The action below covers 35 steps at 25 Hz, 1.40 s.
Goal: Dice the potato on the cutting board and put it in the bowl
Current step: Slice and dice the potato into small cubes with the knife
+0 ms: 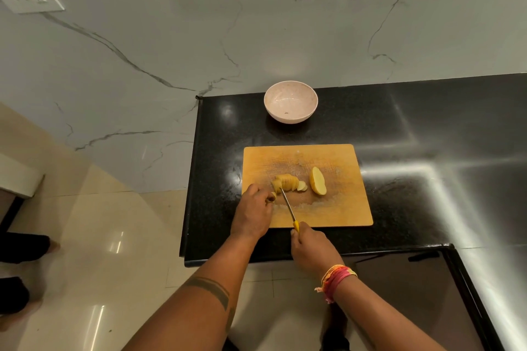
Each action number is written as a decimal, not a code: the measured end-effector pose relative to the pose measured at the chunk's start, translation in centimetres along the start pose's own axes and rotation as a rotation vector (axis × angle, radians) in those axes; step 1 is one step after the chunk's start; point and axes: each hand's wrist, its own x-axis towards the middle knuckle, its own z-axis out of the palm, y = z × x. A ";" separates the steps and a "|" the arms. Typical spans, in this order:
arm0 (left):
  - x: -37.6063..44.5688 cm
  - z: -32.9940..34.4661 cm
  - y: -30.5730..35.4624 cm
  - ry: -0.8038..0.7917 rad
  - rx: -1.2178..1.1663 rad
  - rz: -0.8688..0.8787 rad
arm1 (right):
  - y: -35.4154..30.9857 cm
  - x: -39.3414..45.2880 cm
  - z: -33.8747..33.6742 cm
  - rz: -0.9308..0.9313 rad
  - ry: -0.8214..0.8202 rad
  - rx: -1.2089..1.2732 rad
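Fingers (269,197) of the left hand (252,209) curl down onto the near end of the sliced potato half (286,183), pinning it to the cutting board (342,208); exactly how the tips lie is hidden under the knuckles. Right hand (310,251) wraps the yellow handle of a knife (288,206) — blade angled up-left, tip at the slices beside the left fingertips.

Potato location: both pieces on the board. One half fanned into slices at left-centre, a few slices (302,186) toppled to its right; the second half (318,181) uncut, just beside them. Bowl (291,102) stands behind the board on the black tabletop (413,128), well apart, holding no potato as far as I can see.

Handling, as judged: raw potato is firm and fairly dense, cut faces wet and slippery, slices prone to sliding apart. Best held from above, stack squeezed together — fingertips tucked back from the blade. Dicing looks under halfway.
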 end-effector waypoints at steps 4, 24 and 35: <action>-0.4 0.1 0.1 0.061 -0.049 -0.073 | -0.4 -0.3 0.5 -0.009 0.038 0.008; 0.8 0.5 0.9 0.082 -0.002 -0.189 | -2.2 1.1 0.1 -0.179 0.028 -0.216; 0.9 0.7 0.7 0.100 -0.012 -0.189 | -0.7 -0.5 0.7 -0.196 0.007 -0.342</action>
